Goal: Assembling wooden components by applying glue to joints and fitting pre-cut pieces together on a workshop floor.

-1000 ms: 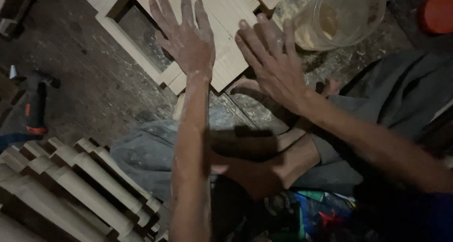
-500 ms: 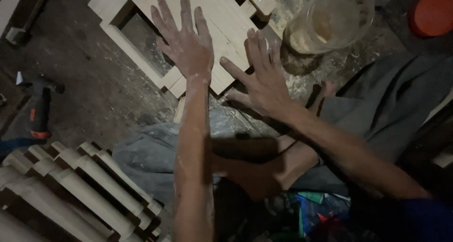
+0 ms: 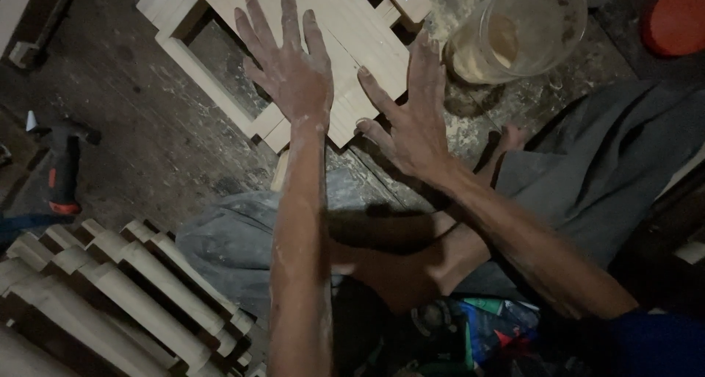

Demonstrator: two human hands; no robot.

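Far left, a dark power tool (image 3: 62, 173) with a red end lies on the dusty floor (image 3: 147, 127). Below it, a stack of notched wooden slats (image 3: 110, 289) fills the lower-left corner. Top centre, a pale wooden frame (image 3: 220, 90) of joined slats lies flat on the floor, with a flat panel (image 3: 345, 31) across it. Left hand (image 3: 294, 72) lies palm down on that panel, fingers (image 3: 288, 17) spread wide and straight, gripping nothing, just pressing flat. Right hand (image 3: 411, 120) sits just beside it at the panel's near right edge, fingers (image 3: 422, 61) splayed open too, holding nothing; fingertips touch the wood, palm over the floor edge. Both forearms dusted white. Right of the hands, a clear plastic container (image 3: 514, 31) stands near the frame, yellowish contents inside. Top-right corner, a red round lid (image 3: 679, 17). Grey trouser legs (image 3: 602, 171) and a bare foot (image 3: 510, 138) lie below.
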